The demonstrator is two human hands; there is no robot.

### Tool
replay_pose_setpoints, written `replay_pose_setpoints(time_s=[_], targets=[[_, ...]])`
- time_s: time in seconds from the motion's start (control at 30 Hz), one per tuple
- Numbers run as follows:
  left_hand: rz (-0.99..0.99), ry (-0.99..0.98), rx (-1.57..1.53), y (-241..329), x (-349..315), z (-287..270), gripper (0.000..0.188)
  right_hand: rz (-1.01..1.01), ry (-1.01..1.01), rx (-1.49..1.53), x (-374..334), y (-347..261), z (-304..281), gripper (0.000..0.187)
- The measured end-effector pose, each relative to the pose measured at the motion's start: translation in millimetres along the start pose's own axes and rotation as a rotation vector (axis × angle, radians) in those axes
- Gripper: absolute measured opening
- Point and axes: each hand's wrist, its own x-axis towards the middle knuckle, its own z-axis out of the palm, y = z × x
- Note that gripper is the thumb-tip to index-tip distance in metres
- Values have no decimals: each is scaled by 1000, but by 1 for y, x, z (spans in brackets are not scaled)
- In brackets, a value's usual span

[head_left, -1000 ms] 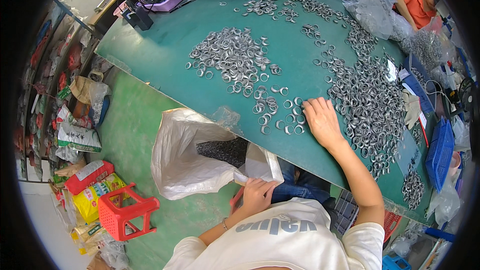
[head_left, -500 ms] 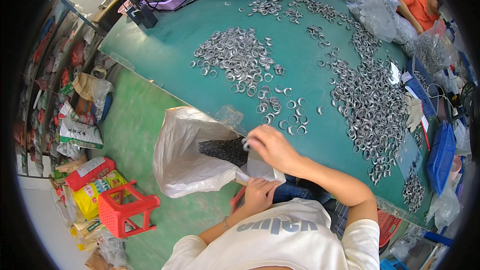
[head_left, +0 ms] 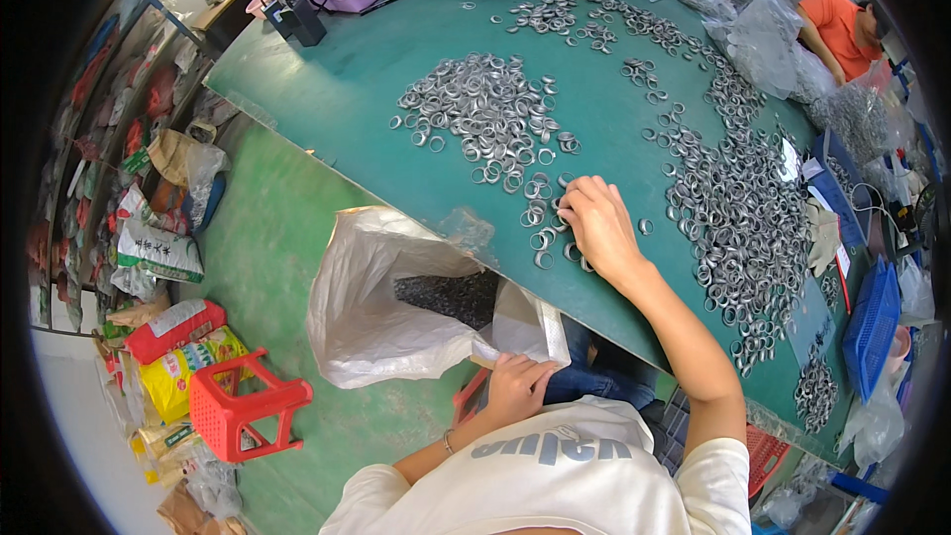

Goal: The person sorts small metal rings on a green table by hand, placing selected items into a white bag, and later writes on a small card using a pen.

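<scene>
My left hand is closed on the near rim of a large white sack. The sack gapes beside the table edge, and a dark mass of small pieces lies inside it. Over the table, my right hand curls its fingers down onto a few loose grey metal rings, which it partly covers. Just left of that hand lie more loose rings. A heap of metal rings spreads farther back. To the right, a much larger pile of rings runs along the table.
The green table has a diagonal left edge above the floor. A red stool stands at lower left near filled bags. Blue baskets line the right side. Another person in orange sits at the far right.
My right hand has moved from the sack's mouth up and right onto the loose rings on the table. The left hand keeps its hold on the sack rim. The view has shifted slightly.
</scene>
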Motion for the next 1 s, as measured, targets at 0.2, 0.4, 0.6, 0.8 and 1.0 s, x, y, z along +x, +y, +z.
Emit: replay_pose_setpoints(time_s=[0.2, 0.4, 0.6, 0.8, 1.0], targets=[[2, -4, 0, 1, 2, 0, 18, 282, 30, 490, -6, 13, -3, 6], [0, -2, 4, 1, 2, 0, 17, 462, -324, 1033, -20, -41, -11, 16], [29, 18, 6, 4, 6, -2, 10, -134, -286, 520, -34, -71, 6, 11], [-3, 0, 12, 0, 0, 0, 14, 106, 41, 87, -14, -28, -18, 16], [12, 5, 9, 2, 4, -1, 16, 119, -31, -117, -16, -6, -6, 13]])
